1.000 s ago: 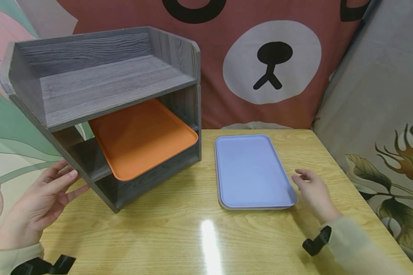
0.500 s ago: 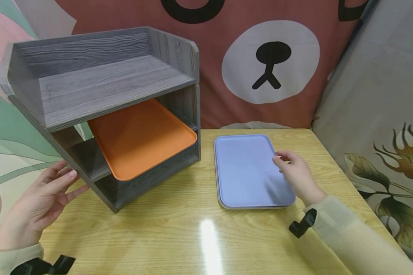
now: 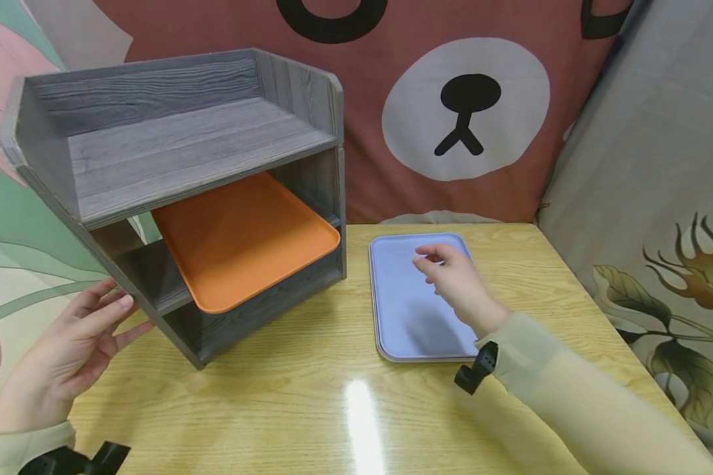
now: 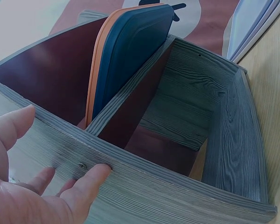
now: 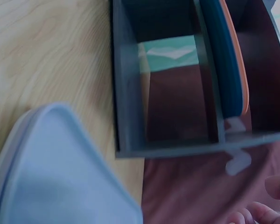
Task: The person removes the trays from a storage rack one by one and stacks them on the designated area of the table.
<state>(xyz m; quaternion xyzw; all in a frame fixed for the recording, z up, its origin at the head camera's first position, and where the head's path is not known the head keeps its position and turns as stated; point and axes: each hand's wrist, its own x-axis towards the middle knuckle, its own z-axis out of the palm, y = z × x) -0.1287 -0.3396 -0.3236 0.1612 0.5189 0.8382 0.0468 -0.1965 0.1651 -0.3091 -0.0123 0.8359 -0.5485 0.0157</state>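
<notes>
In the head view my left hand (image 3: 74, 349) has its fingers spread against the left side of a grey wooden shelf unit (image 3: 178, 155). The left wrist view shows its fingertips touching that side panel. On the middle shelf an orange tray (image 3: 249, 241) juts out at the front. A dark blue tray (image 4: 130, 51) lies right under it, as both wrist views show. My right hand (image 3: 454, 284) hovers above a periwinkle tray (image 3: 395, 297), fingers loosely bent and holding nothing. That tray tops a small stack on the table, with pale rims (image 5: 4, 158) showing beneath.
The wooden table (image 3: 273, 409) carries the shelf at left and the tray stack right of centre. A bear-print cloth (image 3: 362, 112) hangs behind, and a flower-print cloth (image 3: 659, 264) borders the right side. The shelf's bottom compartment (image 4: 177, 112) holds no tray.
My right hand has moved left from beside the tray stack's right edge to above its middle. The left hand, the shelf and the trays have stayed in place.
</notes>
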